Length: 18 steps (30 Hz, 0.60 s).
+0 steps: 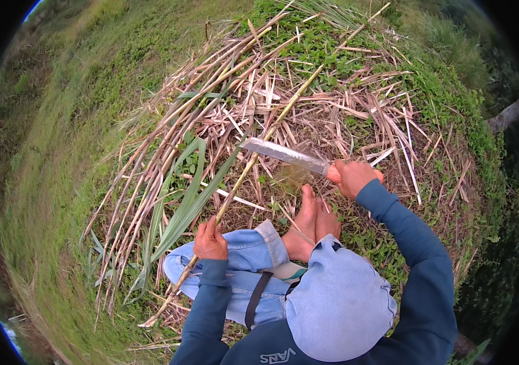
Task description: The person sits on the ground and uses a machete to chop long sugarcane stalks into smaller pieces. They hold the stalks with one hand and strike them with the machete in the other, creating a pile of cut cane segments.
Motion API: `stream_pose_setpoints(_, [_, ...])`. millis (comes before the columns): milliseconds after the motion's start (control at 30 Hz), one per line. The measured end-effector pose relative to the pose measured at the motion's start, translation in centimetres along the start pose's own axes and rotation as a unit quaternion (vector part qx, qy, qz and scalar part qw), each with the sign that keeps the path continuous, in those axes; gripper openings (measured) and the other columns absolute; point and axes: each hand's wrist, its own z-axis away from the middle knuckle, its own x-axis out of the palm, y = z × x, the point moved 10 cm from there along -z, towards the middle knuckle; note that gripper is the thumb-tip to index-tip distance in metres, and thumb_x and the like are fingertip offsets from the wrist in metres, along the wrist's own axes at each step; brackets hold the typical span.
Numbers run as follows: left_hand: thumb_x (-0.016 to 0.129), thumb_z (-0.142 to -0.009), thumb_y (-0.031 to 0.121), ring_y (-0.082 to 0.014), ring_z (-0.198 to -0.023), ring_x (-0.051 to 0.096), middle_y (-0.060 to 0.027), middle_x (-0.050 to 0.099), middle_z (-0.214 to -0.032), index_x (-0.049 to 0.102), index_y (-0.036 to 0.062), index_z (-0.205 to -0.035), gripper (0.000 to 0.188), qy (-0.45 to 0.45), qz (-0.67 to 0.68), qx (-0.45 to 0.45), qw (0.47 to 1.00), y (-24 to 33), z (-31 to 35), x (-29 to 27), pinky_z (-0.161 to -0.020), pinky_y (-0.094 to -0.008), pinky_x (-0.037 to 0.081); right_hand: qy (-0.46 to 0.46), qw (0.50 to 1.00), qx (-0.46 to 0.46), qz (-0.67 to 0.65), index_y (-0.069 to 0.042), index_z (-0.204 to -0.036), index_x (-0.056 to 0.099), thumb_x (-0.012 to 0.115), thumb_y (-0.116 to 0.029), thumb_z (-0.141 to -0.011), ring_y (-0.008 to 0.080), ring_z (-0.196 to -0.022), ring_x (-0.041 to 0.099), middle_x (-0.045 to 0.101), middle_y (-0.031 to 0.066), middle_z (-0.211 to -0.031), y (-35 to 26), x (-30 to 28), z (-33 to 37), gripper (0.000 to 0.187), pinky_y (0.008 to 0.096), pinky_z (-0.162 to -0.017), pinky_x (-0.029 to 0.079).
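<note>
A long, thin yellow-green cane stalk (296, 96) runs slantwise from the far right down past my left knee. My left hand (210, 241) is closed around its lower part, near the knee. In my right hand (355, 177) is a machete (287, 155), gripped by its orange handle (334, 174). The machete's blade points left, and its tip end overlaps the stalk ahead of my left hand. Whether the blade touches the stalk or is just above it, I cannot tell. Long green leaves (193, 204) lie left of the stalk.
Several dry cane stalks (168, 146) are piled along the left. Dry strips of leaf and husk (344, 106) litter the ground ahead. My bare feet (308, 225) rest just below the blade. Low green plants and grass (77, 128) surround the spot, with a branch (508, 114) at the far right.
</note>
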Motion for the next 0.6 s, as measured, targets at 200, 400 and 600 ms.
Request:
stream_pose_setpoints(200, [0.066, -0.081, 0.008, -0.0297, -0.077, 0.062, -0.0059, 0.063, -0.091, 0.068, 0.0111, -0.107, 0.026, 0.003, 0.01, -0.005, 1.0, 0.5, 0.6, 0.7, -0.064, -0.0396, 0.049, -0.018, 0.999, -0.038, 0.017, -0.002, -0.102, 0.055, 0.066, -0.018, -0.076, 0.0387, -0.074, 0.067, 0.067, 0.0211, -0.077, -1.9, 2.8, 0.5, 0.033, 0.0481, -0.068, 0.053])
stream_pose_setpoints(400, [0.066, -0.081, 0.007, -0.03, -0.076, 0.062, -0.007, 0.062, -0.089, 0.068, 0.0101, -0.106, 0.026, 0.013, 0.017, 0.017, 1.0, 0.8, 0.5, 0.6, -0.063, -0.0393, 0.049, 0.079, 0.996, 0.034, 0.035, -0.004, -0.098, 0.057, 0.066, -0.016, -0.078, 0.0352, -0.074, 0.068, 0.068, 0.0176, -0.076, 2.8, 0.1, -3.3, 0.025, 0.0455, -0.067, 0.054])
stream_pose_setpoints(600, [0.066, -0.079, 0.005, -0.0301, -0.076, 0.062, -0.0075, 0.063, -0.091, 0.068, 0.0091, -0.106, 0.027, 0.011, 0.011, 0.006, 1.0, -0.2, 0.5, -0.2, -0.064, -0.0388, 0.049, -0.063, 0.99, -0.103, 0.07, -0.004, -0.102, 0.056, 0.067, -0.018, -0.077, 0.0372, -0.078, 0.068, 0.068, 0.0195, -0.081, -3.2, 1.6, 0.3, 0.031, 0.0469, -0.071, 0.054])
